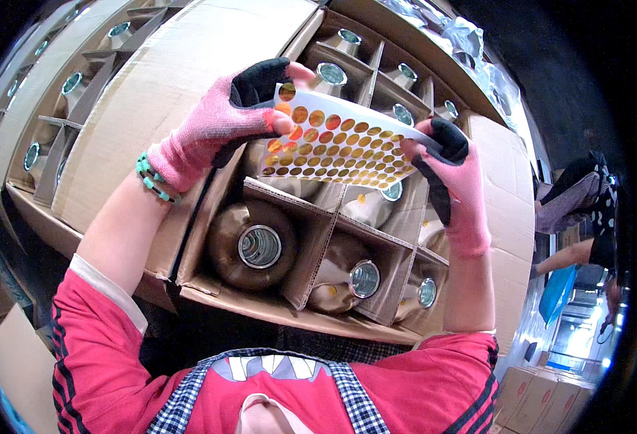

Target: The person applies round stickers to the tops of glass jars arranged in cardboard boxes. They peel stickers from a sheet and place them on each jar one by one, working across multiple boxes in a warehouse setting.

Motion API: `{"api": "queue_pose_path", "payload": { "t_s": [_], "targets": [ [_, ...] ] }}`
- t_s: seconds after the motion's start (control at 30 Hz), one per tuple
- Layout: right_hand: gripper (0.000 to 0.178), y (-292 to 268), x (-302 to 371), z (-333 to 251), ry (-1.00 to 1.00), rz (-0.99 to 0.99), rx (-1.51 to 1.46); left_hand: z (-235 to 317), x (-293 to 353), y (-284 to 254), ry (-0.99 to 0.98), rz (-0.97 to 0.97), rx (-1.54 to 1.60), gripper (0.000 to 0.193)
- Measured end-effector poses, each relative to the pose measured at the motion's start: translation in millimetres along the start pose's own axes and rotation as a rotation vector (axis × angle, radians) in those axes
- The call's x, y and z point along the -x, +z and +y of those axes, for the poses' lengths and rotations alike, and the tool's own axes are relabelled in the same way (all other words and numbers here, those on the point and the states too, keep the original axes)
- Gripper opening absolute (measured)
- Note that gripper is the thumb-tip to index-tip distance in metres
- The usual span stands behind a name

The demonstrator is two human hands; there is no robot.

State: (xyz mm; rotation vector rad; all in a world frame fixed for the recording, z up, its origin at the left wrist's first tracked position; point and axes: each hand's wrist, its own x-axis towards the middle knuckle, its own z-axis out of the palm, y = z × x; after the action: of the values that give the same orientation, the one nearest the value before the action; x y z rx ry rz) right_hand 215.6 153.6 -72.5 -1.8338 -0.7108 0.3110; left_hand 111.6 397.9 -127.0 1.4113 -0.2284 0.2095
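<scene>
Between my hands a white sheet of round gold stickers (333, 137) is stretched over an open carton. My left hand (250, 108), in a pink and black glove with bare fingertips, pinches the sheet's left end. The other end is gripped by my right hand (445, 163), gloved alike. Below the sheet, the divided carton (289, 307) holds several brownish bottle-like vessels with shiny silvery round mouths. The nearest vessel (250, 246) sits in the front left compartment. Beside it, a second vessel (344, 278) leans in its compartment and has a small gold dot on it.
Another divided carton with similar vessels (72, 83) stands at the left, a cardboard flap (145, 94) between the two. Clear plastic wrapping (470, 43) lies along the far edge. At the right, another person's arm (568, 257) shows, with stacked boxes (543, 398) lower down.
</scene>
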Motion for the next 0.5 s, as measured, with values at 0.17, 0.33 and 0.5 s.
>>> {"api": "queue_pose_path", "payload": {
  "t_s": [0.17, 0.33, 0.5],
  "targets": [
    [0.013, 8, 16, -2, 0.039, 0.085, 0.029, -10, 0, 6, 0.083, -0.105, 0.547, 0.061],
    [0.015, 10, 20, 2, 0.028, 0.057, -0.047, 0, 4, 9, -0.083, 0.094, 0.149, 0.027],
    [0.024, 28, 3, -25, -0.544, 0.168, 0.511, -11, 0, 13, 0.016, 0.116, 0.068, 0.020]
  ]
}}
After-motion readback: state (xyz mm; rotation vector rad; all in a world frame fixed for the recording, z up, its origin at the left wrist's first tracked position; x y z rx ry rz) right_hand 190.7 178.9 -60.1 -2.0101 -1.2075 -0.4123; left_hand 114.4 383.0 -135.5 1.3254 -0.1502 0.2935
